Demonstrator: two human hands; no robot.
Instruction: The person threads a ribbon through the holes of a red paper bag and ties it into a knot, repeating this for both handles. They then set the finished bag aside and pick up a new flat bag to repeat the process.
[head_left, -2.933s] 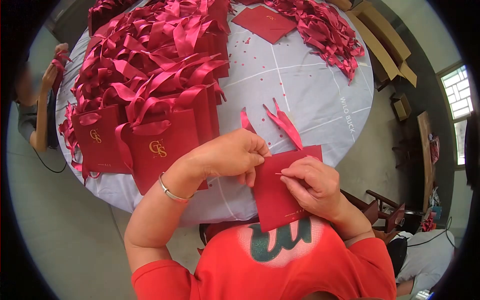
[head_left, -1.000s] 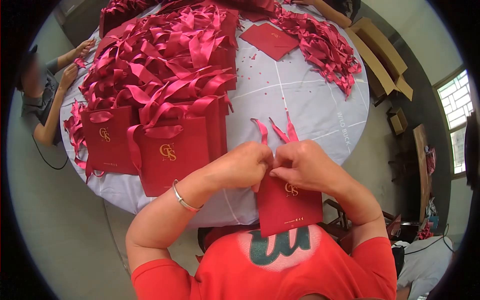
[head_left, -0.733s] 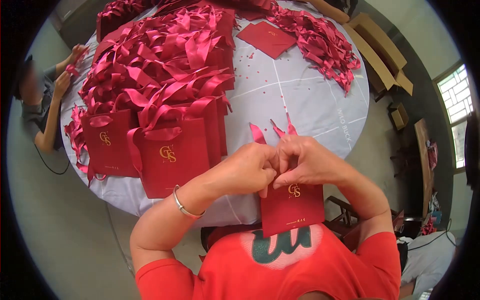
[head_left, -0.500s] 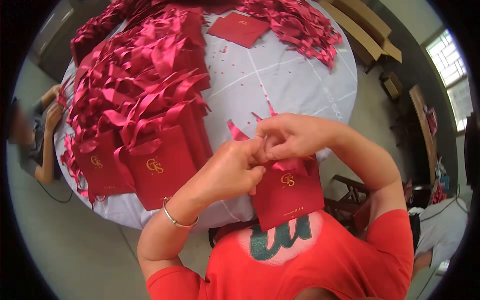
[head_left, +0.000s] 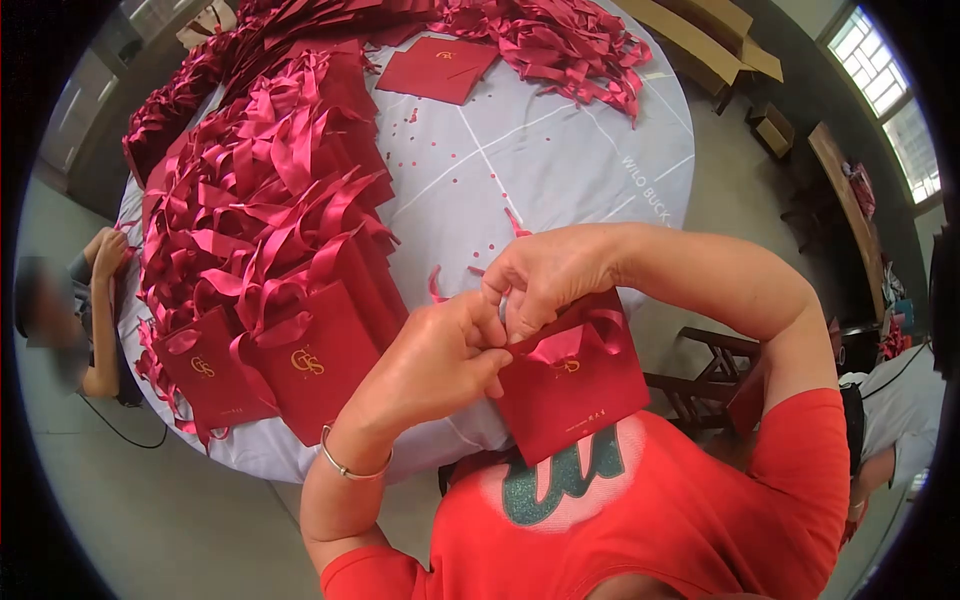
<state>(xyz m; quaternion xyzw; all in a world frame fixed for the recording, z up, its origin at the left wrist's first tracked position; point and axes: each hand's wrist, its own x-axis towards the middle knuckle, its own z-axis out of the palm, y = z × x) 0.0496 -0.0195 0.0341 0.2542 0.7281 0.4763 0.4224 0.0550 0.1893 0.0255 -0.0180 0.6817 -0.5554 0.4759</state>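
Note:
A red gift bag [head_left: 575,400] with a gold monogram leans against my shirt at the table's near edge. Above its top left corner my left hand [head_left: 440,355] and my right hand [head_left: 555,275] meet, fingers closed in a pinch. A satin ribbon [head_left: 437,285] pokes out beyond my fingers; the part between the fingertips is mostly hidden. The bag's ribbon handle [head_left: 575,347] droops across its front. To the left of my left hand stand finished-looking red bags [head_left: 320,365] in rows, their ribbon handles heaped on top.
A flat red bag [head_left: 440,70] lies at the table's far side, by a pile of ribbons [head_left: 575,50]. Small red dots are scattered over the white tablecloth [head_left: 560,150]. Another person's hand [head_left: 108,250] works at the left edge. Wooden stools [head_left: 715,370] stand at right.
My view has shifted slightly, so the table appears further left. My hands stay together at the bag's top, fingers slightly rearranged, and more of the bag's front and handle shows.

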